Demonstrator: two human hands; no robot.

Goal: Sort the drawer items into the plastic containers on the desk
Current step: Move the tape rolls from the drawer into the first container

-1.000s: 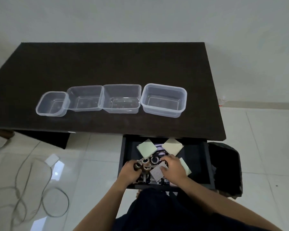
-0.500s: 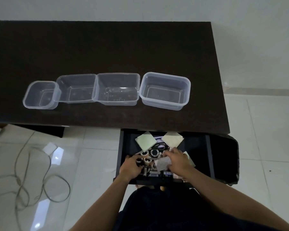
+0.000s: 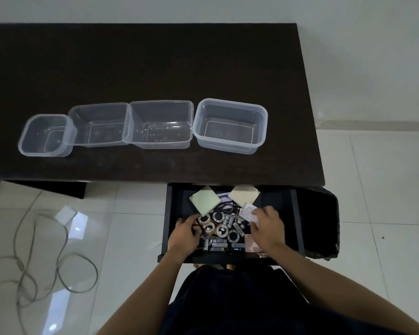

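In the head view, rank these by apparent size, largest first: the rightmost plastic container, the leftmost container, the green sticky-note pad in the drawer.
1. Rightmost container: largest.
2. Leftmost container: clearly smaller.
3. Green pad: looks smallest, though it lies nearer the camera, so its true size may be smaller still.

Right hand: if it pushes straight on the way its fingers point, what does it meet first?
Probably the white blister sheet already under the right hand, then the cream sticky-note pad behind it; depth is unclear.
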